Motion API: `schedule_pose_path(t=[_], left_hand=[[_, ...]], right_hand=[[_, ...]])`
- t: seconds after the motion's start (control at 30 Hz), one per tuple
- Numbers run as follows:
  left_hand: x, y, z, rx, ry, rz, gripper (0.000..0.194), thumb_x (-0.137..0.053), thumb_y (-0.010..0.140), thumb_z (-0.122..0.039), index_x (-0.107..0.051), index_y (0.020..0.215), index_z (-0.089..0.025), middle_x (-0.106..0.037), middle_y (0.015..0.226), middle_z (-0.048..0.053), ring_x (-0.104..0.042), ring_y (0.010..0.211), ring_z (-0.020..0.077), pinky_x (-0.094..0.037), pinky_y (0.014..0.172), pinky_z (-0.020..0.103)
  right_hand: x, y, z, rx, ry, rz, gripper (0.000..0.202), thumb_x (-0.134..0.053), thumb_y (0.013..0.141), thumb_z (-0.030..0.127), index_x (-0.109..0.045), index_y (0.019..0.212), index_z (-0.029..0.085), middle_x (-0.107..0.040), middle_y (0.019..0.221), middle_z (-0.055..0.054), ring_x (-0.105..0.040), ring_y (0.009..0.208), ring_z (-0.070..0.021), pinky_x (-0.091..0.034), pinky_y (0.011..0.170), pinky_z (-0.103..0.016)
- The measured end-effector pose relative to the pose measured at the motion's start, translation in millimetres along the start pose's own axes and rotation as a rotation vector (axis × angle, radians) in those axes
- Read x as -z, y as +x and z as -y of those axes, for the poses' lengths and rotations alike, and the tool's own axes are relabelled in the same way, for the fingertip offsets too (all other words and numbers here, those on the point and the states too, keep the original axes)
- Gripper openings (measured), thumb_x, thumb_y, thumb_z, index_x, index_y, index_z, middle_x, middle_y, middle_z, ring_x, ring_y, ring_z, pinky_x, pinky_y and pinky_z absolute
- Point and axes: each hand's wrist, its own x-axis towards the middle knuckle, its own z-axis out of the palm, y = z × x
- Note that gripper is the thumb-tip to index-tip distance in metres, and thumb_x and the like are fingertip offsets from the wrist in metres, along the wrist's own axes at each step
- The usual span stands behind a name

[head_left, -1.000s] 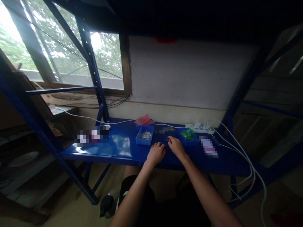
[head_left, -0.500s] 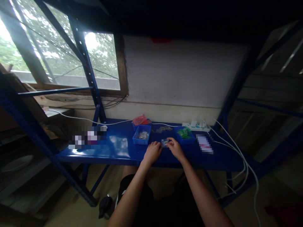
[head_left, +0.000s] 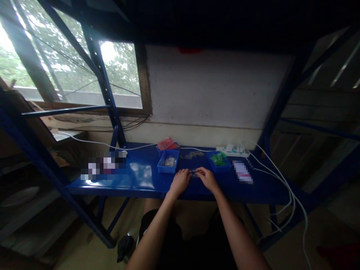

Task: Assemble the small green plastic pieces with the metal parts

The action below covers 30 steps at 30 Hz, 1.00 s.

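Between my hands, low over the blue table, is a small clear plastic bag; what is inside it is too small to make out. My left hand is closed on the bag's left edge, fingers bent. From the other side my right hand pinches the bag's right part. Just beyond my left hand stands a blue bin with small clear and silvery pieces in it. Another blue bin, holding green pieces, sits past my right hand. Several small flat packets lie between the bins.
Behind the left bin is a red plastic bag. A white power strip lies at the back right, its cables hanging over the right end. Blurred items sit at the left, and a blurred card at the right. Blue rack posts frame the table.
My right hand has shifted slightly left, closer to my left hand, and its fingers now cover more of the clear bag. The bins and other items stay put.
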Motion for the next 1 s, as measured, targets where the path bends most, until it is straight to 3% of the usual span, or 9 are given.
schedule_pose_path(t=[0.3, 0.73, 1.0], left_hand=[[5.8, -2.3, -4.5, -0.003, 0.008, 0.02, 0.025, -0.033, 0.095, -0.026, -0.057, 0.092, -0.018, -0.062, 0.097, 0.009, -0.057, 0.095, 0.0212, -0.041, 0.081, 0.03], [3.8, -2.0, -3.6, -0.012, -0.02, 0.023, 0.026, -0.036, 0.094, -0.027, -0.06, 0.094, -0.017, -0.062, 0.1, 0.009, -0.055, 0.098, 0.022, -0.041, 0.084, 0.032], [2.1, -0.7, -1.7, 0.0, -0.039, 0.016, 0.025, -0.037, 0.094, -0.027, -0.06, 0.092, -0.018, -0.062, 0.098, 0.009, -0.056, 0.096, 0.0213, -0.041, 0.084, 0.031]], right_hand=[[0.5, -1.9, 6.5, 0.039, -0.106, 0.026, 0.01, -0.051, 0.076, 0.026, -0.06, 0.077, 0.022, -0.069, 0.082, -0.002, -0.065, 0.082, -0.0191, -0.05, 0.078, -0.033], [0.6, -0.2, 5.0, -0.025, -0.142, 0.022, 0.008, -0.049, 0.071, 0.021, -0.056, 0.069, 0.022, -0.067, 0.074, -0.002, -0.063, 0.077, -0.0195, -0.047, 0.074, -0.031], [1.1, 1.3, 1.8, 0.006, -0.038, 0.053, 0.013, -0.049, 0.076, 0.028, -0.06, 0.081, 0.021, -0.068, 0.081, -0.002, -0.064, 0.077, -0.0183, -0.049, 0.073, -0.031]])
